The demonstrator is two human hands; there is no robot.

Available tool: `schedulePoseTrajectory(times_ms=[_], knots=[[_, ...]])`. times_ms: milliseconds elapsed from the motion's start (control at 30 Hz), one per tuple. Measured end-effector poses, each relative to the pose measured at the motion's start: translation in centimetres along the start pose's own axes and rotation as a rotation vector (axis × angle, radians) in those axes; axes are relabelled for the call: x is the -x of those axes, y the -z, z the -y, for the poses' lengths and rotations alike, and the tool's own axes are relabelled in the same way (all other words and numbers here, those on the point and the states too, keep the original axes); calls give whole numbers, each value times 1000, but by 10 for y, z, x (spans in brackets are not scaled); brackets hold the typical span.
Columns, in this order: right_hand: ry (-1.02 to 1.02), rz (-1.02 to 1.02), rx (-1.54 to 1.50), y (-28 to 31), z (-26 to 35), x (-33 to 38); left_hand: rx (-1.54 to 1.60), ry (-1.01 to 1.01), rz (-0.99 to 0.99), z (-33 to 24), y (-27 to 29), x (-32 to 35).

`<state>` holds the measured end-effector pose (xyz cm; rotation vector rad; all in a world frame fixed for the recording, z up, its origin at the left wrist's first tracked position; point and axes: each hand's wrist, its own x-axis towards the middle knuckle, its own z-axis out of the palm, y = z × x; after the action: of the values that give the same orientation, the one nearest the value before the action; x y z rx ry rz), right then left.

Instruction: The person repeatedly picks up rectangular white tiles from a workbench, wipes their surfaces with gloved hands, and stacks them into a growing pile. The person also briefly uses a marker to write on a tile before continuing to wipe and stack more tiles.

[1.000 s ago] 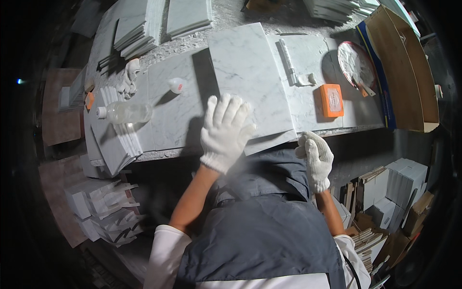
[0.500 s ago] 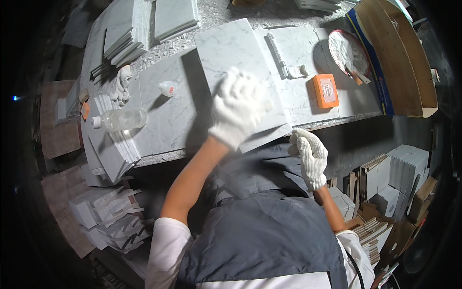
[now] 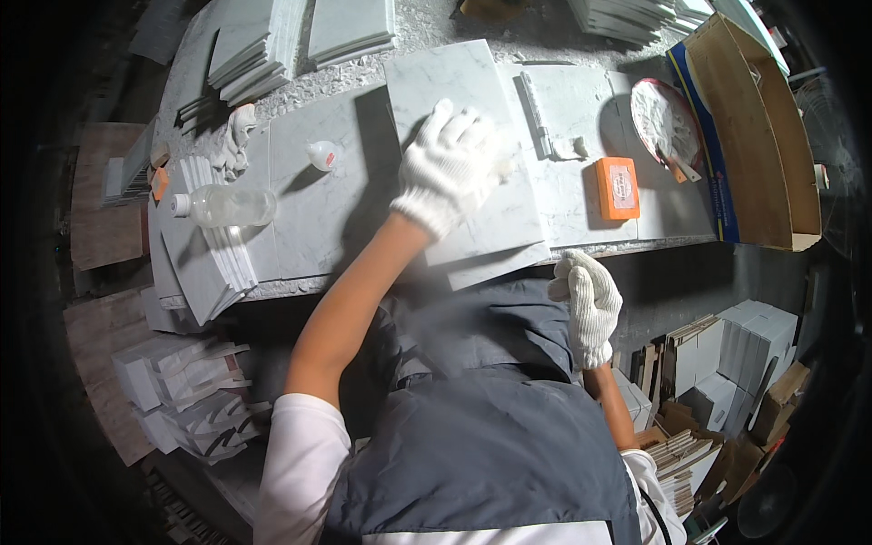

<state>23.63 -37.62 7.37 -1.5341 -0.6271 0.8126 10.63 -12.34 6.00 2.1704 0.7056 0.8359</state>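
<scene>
My left hand [image 3: 450, 168], in a white knit glove, lies flat with fingers spread on a light grey marble tile [image 3: 459, 109] that rests tilted on the workbench, its near corner hanging past the bench edge. My right hand [image 3: 589, 304], gloved too, hangs below the bench's front edge with fingers curled loosely, holding nothing that I can see. An orange rectangular block [image 3: 618, 187] lies on the bench to the right of the tile.
A clear plastic bottle [image 3: 222, 206] lies on its side at the left, beside a small white bottle [image 3: 322, 154] and a crumpled glove [image 3: 234, 136]. Stacks of grey tiles [image 3: 250, 50] stand at the back. A cardboard box [image 3: 758, 136] and a white dish [image 3: 668, 118] sit right.
My left hand has slid up and away across the marble tile, toward the middle of it. My right hand stays below the bench edge.
</scene>
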Motion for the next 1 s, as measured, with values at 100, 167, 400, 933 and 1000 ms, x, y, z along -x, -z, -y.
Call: schedulePoseTrajectory(times_ms=[100, 167, 400, 933, 1000], knots=[[-26, 11, -30, 6, -9, 3, -864, -211, 76, -46, 29, 60], [-18, 17, 39, 8, -15, 2, -722, -182, 4, -70, 39, 96], [132, 40, 144, -6, -11, -9, -401, 205, -164, -99, 71, 169], [649, 343, 652, -20, 31, -2, 56, 653, -310, -93, 42, 175], [711, 228, 713, -22, 35, -12, 137, 759, -314, -94, 42, 177]])
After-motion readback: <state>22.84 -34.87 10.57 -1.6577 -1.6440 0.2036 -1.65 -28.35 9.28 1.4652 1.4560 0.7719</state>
